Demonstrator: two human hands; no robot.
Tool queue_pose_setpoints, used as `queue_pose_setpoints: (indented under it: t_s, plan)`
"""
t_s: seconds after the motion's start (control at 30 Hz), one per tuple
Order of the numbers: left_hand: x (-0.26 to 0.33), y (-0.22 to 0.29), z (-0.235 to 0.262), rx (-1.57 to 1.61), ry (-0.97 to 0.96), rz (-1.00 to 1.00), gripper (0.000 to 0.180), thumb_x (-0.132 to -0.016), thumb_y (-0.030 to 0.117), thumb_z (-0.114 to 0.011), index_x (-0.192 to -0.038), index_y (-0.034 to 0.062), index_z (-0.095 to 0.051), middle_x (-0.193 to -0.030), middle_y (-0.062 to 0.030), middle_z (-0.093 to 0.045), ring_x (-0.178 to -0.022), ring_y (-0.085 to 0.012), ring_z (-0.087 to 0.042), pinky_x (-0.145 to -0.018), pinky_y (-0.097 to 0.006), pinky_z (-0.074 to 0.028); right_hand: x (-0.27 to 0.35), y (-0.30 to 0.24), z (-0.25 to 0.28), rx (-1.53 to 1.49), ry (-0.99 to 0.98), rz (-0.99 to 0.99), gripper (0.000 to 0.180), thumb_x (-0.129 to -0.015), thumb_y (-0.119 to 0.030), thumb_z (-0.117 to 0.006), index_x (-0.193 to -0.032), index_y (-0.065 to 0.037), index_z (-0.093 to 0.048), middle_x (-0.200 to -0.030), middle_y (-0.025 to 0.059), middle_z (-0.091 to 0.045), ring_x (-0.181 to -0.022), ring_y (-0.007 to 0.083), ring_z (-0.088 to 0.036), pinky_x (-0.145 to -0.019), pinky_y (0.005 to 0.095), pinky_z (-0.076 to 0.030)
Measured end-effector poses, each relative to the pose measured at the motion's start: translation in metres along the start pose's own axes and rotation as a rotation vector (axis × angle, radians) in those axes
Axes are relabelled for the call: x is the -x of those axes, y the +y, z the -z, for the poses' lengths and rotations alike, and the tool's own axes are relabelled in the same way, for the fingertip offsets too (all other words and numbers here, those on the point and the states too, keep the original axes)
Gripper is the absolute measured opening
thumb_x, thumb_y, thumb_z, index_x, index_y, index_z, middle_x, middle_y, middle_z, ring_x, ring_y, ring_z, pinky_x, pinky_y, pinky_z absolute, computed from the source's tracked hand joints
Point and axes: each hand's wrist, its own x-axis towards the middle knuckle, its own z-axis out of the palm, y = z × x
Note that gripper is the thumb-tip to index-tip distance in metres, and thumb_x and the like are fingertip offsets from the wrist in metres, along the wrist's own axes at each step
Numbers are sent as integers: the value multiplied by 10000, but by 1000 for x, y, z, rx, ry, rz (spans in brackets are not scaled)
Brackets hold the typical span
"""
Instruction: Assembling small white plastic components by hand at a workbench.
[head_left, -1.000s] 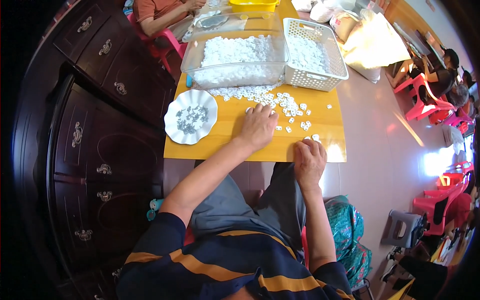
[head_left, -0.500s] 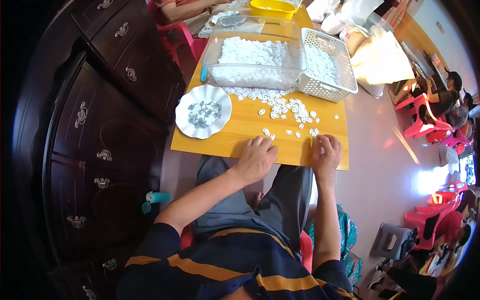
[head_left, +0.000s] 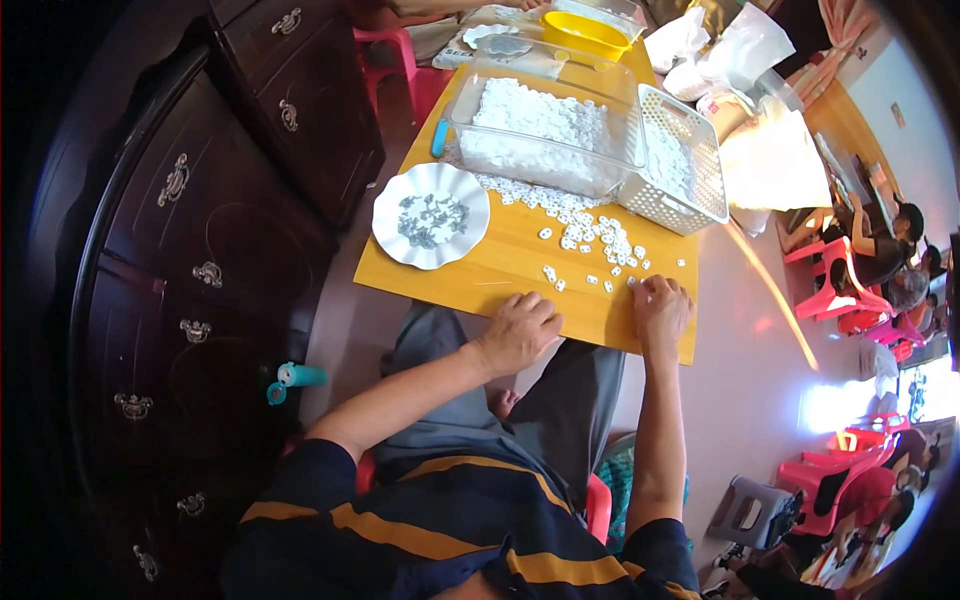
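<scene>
My left hand rests at the near edge of the wooden table with its fingers curled together; whatever they hold, if anything, is hidden. Farther right, my right hand is also closed, fingertips bent down by a small white piece with two dark dots. What it pinches cannot be made out. Between and beyond the hands lie several loose white pieces of the same kind, with a larger scatter behind them. A white scalloped plate of small grey parts stands to the left.
A clear plastic bin full of white pieces stands at the back, beside a white perforated basket. Beyond are a yellow tub and another person's hand. A dark drawer cabinet lines the left; white bags stand right.
The whole view has turned slightly, shifting the table. My left hand has drawn back a little from the nearest white pieces. My right hand stays near its cluster and covers more of it.
</scene>
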Motion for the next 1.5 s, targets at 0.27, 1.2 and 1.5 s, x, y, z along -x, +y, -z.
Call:
queue_pose_setpoints:
  t_s: [0.27, 1.2, 1.5]
  plan:
    - [7, 0, -5, 12, 104, -90, 91, -801, 144, -642, -860, 81, -674, -852, -30, -566, -873, -212, -576, -749, -347, -481, 1, -6, -11, -7, 9, 100, 157, -851, -253, -714, -829, -99, -735, -873, 103, -709, -882, 300, -660, -925, 436, -429]
    - [-2, 12, 3, 773, 229, 424, 43, -846, 49, -703, -840, 21, -671, -787, -99, -671, -741, -252, -659, -685, -361, -519, 65, -34, 12, -1127, -37, -226, 127, -930, -59, -691, -842, -44, -601, -768, -7, -636, -670, 66, -561, -663, 217, -463]
    - [-4, 38, 10, 1118, 96, 558, 89, -945, 70, -676, -907, -10, -679, -798, -11, -670, -742, -64, -598, -687, -241, -499, 137, -50, -4, -1816, -392, -667, 135, -951, -79, -678, -1083, -57, -663, -942, 41, -700, -724, 88, -599, -751, 255, -544]
